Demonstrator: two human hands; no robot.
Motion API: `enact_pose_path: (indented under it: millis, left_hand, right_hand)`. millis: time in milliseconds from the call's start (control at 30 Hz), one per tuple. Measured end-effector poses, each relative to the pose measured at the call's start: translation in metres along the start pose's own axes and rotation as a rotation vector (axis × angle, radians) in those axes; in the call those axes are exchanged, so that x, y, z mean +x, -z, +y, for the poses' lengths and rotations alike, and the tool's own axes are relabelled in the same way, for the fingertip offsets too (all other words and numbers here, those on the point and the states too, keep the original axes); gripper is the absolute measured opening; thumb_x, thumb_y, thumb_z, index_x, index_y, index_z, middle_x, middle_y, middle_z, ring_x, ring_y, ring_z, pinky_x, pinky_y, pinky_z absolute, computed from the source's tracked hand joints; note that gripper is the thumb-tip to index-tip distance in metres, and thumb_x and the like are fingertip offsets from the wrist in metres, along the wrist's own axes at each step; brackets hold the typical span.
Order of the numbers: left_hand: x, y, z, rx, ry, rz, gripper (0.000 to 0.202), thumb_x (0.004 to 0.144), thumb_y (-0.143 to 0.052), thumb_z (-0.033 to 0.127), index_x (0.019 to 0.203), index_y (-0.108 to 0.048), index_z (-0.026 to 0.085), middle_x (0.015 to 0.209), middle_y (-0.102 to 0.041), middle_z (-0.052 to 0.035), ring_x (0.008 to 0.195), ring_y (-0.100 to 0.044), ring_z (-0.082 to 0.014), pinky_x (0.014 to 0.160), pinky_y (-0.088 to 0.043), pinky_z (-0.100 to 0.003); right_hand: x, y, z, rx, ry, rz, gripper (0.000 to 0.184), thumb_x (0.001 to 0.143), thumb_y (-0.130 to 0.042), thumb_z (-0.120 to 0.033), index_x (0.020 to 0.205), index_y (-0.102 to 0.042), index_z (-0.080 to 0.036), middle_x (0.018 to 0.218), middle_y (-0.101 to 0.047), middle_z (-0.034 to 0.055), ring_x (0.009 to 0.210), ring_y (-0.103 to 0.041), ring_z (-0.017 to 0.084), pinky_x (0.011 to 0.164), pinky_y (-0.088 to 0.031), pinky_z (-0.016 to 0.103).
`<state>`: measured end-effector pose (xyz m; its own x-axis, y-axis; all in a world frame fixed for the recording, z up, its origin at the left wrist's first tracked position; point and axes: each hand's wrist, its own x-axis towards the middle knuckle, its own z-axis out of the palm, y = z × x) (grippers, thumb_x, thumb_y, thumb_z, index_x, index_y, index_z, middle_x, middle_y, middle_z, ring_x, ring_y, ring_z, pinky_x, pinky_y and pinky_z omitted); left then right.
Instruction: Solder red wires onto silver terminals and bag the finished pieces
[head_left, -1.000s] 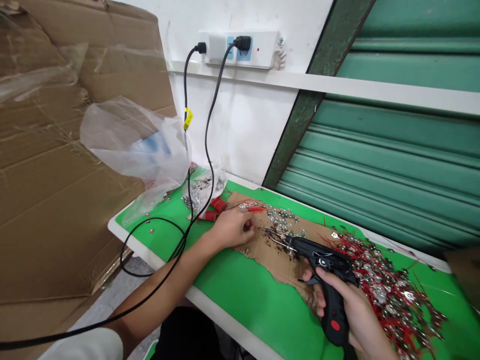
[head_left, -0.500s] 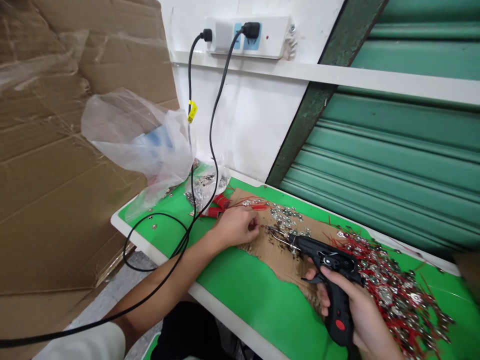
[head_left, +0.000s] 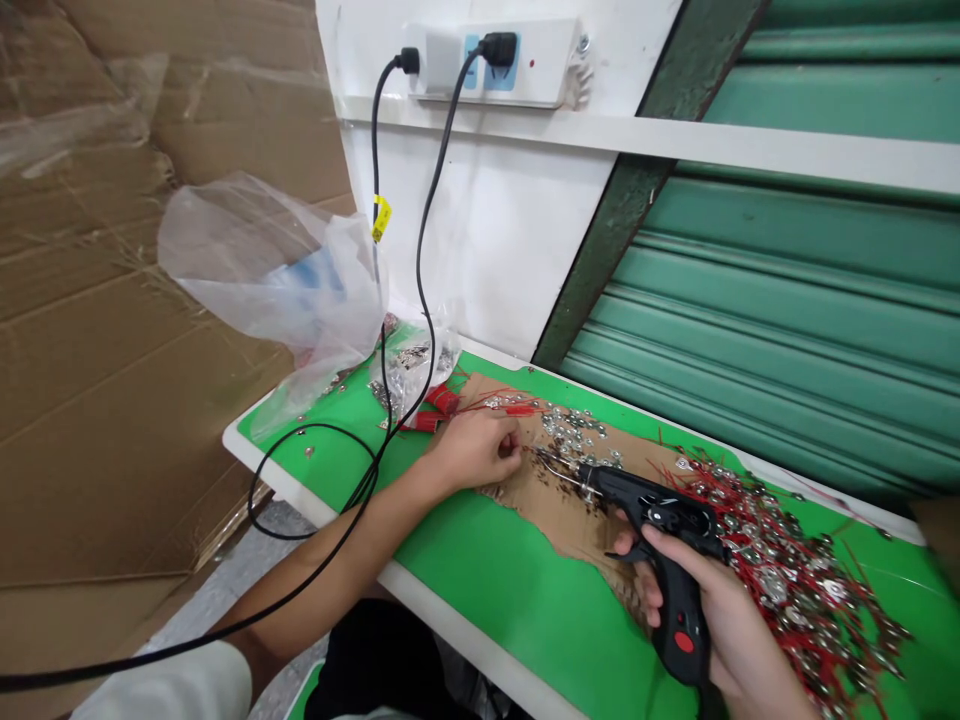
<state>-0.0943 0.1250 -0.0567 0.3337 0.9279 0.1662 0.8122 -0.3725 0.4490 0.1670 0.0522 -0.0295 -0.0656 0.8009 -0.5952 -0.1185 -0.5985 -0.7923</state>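
1. Soldering gun (head_left: 660, 530): black pistol type w/ a red button low on the grip. It's over the torn cardboard scrap (head_left: 555, 515) on the green table (head_left: 487, 590), thin metal tip pointing left.
2. Right hand (head_left: 724, 625): wrapped tight round the gun's grip, index finger at the trigger.
3. Left hand (head_left: 472, 450): resting on the scrap's left end, fingertips pressed together on a small piece (head_left: 519, 447) just beside the gun tip. Too small to tell what it is.
4. Loose metal tabs (head_left: 574, 425) scattered on the scrap, just behind the tip.
5. Big pile of red wires w/ tabs (head_left: 795, 585) to the right, next to the right hand.
6. Red bundle (head_left: 436, 408) and clear plastic bag (head_left: 262, 270) at the table's left end.
7. Black cable (head_left: 315, 495) loops over the table edge; 2 plugs are in the power strip (head_left: 525, 65) on the wall.
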Motion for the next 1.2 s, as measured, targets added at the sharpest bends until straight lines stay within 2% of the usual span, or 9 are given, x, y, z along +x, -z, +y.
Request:
enact_pose_path:
  millis: [233, 433, 700, 967, 1200]
  left_hand:
    - [0.0003, 0.0010, -0.0001, -0.004, 0.015, -0.009, 0.011, 0.081, -0.058, 0.029, 0.080, -0.064, 0.020, 0.085, -0.070, -0.0026, 0.079, -0.062, -0.0160, 0.067, -0.045, -0.025]
    - [0.0005, 0.0026, 0.0015, -0.037, 0.013, 0.003, 0.010, 0.081, -0.058, 0.028, 0.079, -0.064, 0.020, 0.084, -0.070, -0.0012, 0.076, -0.061, -0.0139, 0.064, -0.043, -0.023]
    - [0.0009, 0.0019, 0.0018, -0.051, 0.017, 0.001, 0.011, 0.081, -0.057, 0.028, 0.080, -0.064, 0.020, 0.083, -0.069, -0.0015, 0.076, -0.060, -0.0138, 0.064, -0.041, -0.023]
    - [0.0019, -0.0001, 0.0000, -0.038, 0.022, 0.010, 0.013, 0.081, -0.058, 0.031, 0.079, -0.065, 0.020, 0.083, -0.070, -0.0013, 0.075, -0.059, -0.0144, 0.061, -0.039, -0.024]
    - [0.0018, -0.0013, -0.0006, -0.025, 0.007, 0.020, 0.013, 0.082, -0.058, 0.030, 0.079, -0.065, 0.020, 0.082, -0.069, -0.0005, 0.073, -0.059, -0.0135, 0.061, -0.038, -0.023]
  right_hand:
    - [0.0006, 0.0003, 0.0008, -0.001, 0.032, -0.034, 0.037, 0.074, -0.074, -0.049, 0.083, -0.073, -0.013, 0.045, -0.050, -0.0005, 0.036, -0.046, 0.012, 0.037, -0.034, 0.022]
    - [0.0012, 0.0011, 0.0012, -0.004, -0.024, -0.007, 0.036, 0.072, -0.075, -0.051, 0.075, -0.070, -0.015, 0.044, -0.049, -0.0003, 0.036, -0.048, 0.012, 0.036, -0.034, 0.021]
    - [0.0085, 0.0093, 0.0032, -0.023, -0.048, -0.032, 0.038, 0.070, -0.076, -0.054, 0.073, -0.070, -0.016, 0.043, -0.051, 0.0006, 0.035, -0.049, 0.013, 0.036, -0.034, 0.022]
    - [0.0064, 0.0078, 0.0007, 0.063, -0.078, -0.067, 0.039, 0.072, -0.075, -0.049, 0.090, -0.074, -0.014, 0.045, -0.049, -0.0011, 0.035, -0.047, 0.012, 0.035, -0.035, 0.022]
    - [0.0056, 0.0066, -0.0009, 0.110, -0.103, -0.100, 0.036, 0.073, -0.075, -0.046, 0.089, -0.075, -0.013, 0.046, -0.049, -0.0016, 0.036, -0.048, 0.010, 0.035, -0.036, 0.019]
